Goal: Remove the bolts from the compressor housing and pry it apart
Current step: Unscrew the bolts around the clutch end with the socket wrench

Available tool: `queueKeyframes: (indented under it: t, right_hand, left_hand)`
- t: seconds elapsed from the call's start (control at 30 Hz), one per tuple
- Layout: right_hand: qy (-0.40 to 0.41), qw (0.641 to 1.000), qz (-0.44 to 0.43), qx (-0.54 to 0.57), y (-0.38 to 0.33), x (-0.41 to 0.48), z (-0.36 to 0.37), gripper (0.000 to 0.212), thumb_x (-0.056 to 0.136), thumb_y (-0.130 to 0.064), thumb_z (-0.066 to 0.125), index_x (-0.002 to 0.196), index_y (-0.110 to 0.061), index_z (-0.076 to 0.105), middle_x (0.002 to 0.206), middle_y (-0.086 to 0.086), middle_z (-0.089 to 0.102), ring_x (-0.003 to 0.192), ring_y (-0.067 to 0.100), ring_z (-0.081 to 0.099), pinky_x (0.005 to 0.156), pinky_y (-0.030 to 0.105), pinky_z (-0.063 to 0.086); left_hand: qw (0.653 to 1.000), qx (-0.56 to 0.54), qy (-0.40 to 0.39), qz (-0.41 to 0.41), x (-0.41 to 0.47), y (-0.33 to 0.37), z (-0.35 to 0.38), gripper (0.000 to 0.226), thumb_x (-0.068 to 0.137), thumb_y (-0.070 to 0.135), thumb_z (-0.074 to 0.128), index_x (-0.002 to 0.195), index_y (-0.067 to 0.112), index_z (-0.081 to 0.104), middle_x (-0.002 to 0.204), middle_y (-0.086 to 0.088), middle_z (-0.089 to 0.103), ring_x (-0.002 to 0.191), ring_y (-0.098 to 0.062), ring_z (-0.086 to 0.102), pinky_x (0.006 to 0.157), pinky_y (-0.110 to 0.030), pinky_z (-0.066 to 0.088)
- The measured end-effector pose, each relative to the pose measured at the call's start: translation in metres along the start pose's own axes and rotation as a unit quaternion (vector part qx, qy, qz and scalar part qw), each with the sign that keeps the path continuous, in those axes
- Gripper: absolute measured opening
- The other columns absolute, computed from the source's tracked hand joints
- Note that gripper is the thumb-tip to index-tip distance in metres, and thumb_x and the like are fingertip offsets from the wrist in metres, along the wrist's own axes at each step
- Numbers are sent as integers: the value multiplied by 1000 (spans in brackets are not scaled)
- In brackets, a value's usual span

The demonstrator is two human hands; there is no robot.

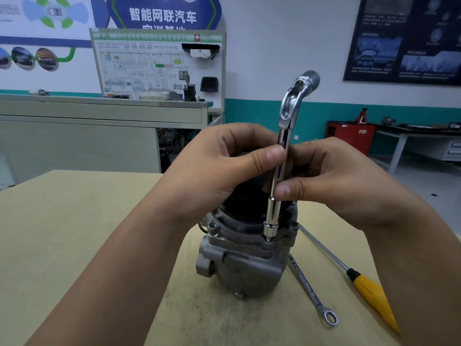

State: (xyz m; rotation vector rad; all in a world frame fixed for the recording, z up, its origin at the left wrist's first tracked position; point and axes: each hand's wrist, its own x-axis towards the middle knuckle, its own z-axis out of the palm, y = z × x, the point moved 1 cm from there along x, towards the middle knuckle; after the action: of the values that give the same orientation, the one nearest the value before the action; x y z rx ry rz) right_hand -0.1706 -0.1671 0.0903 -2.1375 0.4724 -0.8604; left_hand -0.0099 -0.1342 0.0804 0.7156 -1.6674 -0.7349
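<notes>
1. Left hand (pixel 214 161) pinches the upper shaft of the socket wrench (pixel 280 168) between thumb and curled fingers
2. Right hand (pixel 331 176) pinches the same shaft just under the left thumb, so both hands grip the tool and nothing else
3. Between the hands the wrench stands nearly upright, its bent top end pointing right above them; its lower socket sits on a bolt (pixel 268 242) at the flange beneath them
4. Directly below the hands, the compressor housing (pixel 244 263) stands on end on the counter (pixel 74 233), long axis vertical, its dark upper part half hidden by the palms
5. The housing looks like cast metal, so it is probably heavy, stiff, hard to damage and perhaps oily; I would steady it round the lower body or the lug on its left, clear of the flange seam
6. Below and right of the right hand, a ring spanner (pixel 311 290) and a yellow-handled screwdriver (pixel 369 293) lie slanting out from beside the housing
</notes>
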Motion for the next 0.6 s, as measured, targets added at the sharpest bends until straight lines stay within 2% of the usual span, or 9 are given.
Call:
queueKeyframes:
  t: [0.1, 0.23, 0.3, 0.37, 0.43, 0.5, 0.57, 0.6]
  right_hand:
    - [-4, 1000, -2, 22, 1, 0, 0, 30, 57, -23, 67, 84, -10, 71, 86, 9, 74, 88, 19, 69, 82, 26, 55]
    - [-6, 1000, -3, 15, 3, 1, -2, 19, 64, -23, 74, 80, -13, 74, 91, 7, 74, 91, 20, 69, 85, 25, 54]
    - [-9, 1000, -2, 18, 4, 2, -2, 13, 67, -20, 72, 79, -16, 75, 89, 3, 75, 90, 15, 70, 83, 22, 54]
    - [-10, 1000, -1, 24, 4, 1, -2, 16, 68, -15, 66, 80, -17, 76, 88, 1, 75, 91, 14, 70, 81, 19, 53]
    - [-15, 999, 0, 29, 4, 1, -3, 17, 68, -19, 70, 84, -15, 75, 90, 4, 75, 92, 17, 70, 82, 21, 53]
    - [-19, 999, 2, 27, 3, 0, -3, 25, 66, -20, 74, 89, -11, 74, 93, 11, 73, 93, 22, 69, 82, 25, 55]
    - [-18, 999, 5, 27, 2, 0, -2, 30, 60, -20, 72, 89, -10, 73, 91, 12, 73, 88, 19, 70, 78, 24, 56]
    - [-16, 999, 4, 28, 1, 0, -1, 32, 58, -21, 72, 88, -12, 73, 88, 9, 73, 84, 15, 70, 75, 21, 55]
  left_hand:
    - [1000, -3, -13, 2, 0, 0, 1, 18, 82, 20, 60, 84, 25, 77, 86, 6, 75, 85, -8, 70, 75, -18, 52]
    - [999, -15, -31, 10, -1, 2, 1, 20, 83, 22, 59, 91, 26, 77, 95, 7, 75, 94, -8, 69, 78, -19, 52]
    - [999, -20, -33, 12, -1, 2, 0, 21, 83, 19, 58, 89, 26, 78, 93, 8, 75, 92, -7, 69, 76, -18, 52]
    - [999, -19, -29, 12, -1, 2, 0, 21, 82, 17, 58, 82, 27, 78, 86, 7, 74, 81, -6, 67, 68, -17, 51]
    - [999, -18, -24, 11, 0, 1, 0, 19, 80, 18, 60, 77, 26, 77, 77, 6, 72, 73, -5, 64, 64, -16, 50]
    - [1000, -14, -19, 12, 0, -1, 0, 13, 77, 17, 63, 75, 22, 75, 73, 6, 70, 71, -5, 65, 66, -16, 50]
    - [1000, -14, -19, 16, 0, -1, -1, 5, 72, 15, 69, 76, 18, 69, 73, 5, 69, 72, -8, 65, 68, -18, 51]
    - [1000, -10, -15, 20, 0, -2, -1, 11, 68, 14, 74, 77, 15, 66, 73, 6, 69, 72, -9, 65, 69, -20, 51]
